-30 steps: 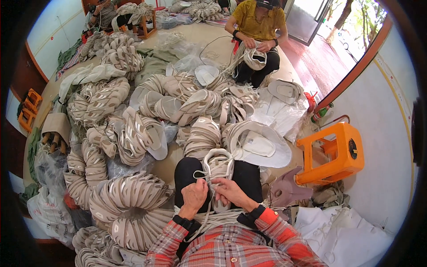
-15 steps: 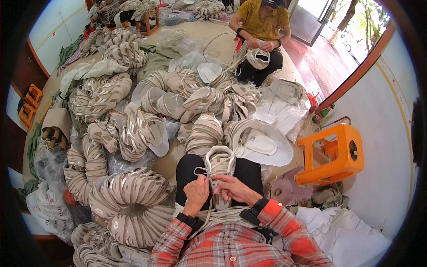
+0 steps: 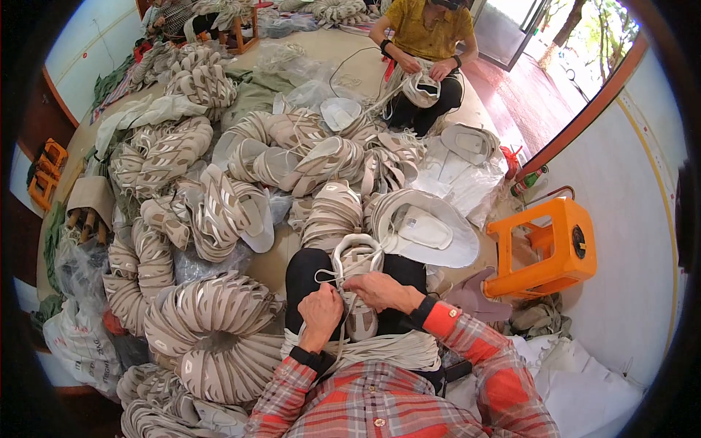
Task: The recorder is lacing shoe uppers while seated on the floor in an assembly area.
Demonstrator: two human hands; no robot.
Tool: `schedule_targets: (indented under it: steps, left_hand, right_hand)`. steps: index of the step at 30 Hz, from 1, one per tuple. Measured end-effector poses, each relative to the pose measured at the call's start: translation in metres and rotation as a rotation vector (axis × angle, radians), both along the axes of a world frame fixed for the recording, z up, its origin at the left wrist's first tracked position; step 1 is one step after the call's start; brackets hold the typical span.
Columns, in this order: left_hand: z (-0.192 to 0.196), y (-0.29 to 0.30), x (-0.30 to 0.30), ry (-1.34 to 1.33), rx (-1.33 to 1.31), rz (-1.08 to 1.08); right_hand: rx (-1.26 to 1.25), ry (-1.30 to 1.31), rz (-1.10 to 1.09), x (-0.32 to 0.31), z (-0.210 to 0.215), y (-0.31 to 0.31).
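While the beige shoe upper (image 3: 355, 281) rests on the person's lap, the left hand (image 3: 320, 312) pinches its white lace (image 3: 326, 275) and the right hand (image 3: 381, 290) pinches close beside; it looks light and floppy, best held by its firmer rim.

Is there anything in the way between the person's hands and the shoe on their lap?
No. Both hands are already at the shoe: the left hand and right hand pinch its white lace over the tongue, and nothing sits between.
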State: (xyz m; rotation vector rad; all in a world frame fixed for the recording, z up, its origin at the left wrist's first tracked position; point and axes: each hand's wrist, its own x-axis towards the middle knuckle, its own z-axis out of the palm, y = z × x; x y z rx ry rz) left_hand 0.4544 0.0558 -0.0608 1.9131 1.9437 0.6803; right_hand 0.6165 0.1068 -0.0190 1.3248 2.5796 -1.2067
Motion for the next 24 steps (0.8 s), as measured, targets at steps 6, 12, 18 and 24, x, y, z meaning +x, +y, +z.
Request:
schedule_targets:
  steps: [6, 12, 18, 24]
  left_hand:
    - [0.002, 0.008, 0.011, 0.151, -0.091, -0.027]
    - [0.017, -0.001, -0.001, 0.012, -0.107, -0.110]
    - [0.024, -0.009, 0.016, -0.083, 0.123, -0.317]
    - [0.002, -0.002, 0.021, -0.050, 0.023, -0.404]
  right_hand:
    - [0.268, 0.095, -0.045, -0.003, -0.042, -0.004]
    - [0.540, -0.155, -0.206, 0.014, -0.024, -0.015]
    - [-0.229, 0.980, -0.901, 0.060, 0.066, 0.002]
    - [-0.679, 1.518, -0.803, 0.017, 0.038, -0.008]
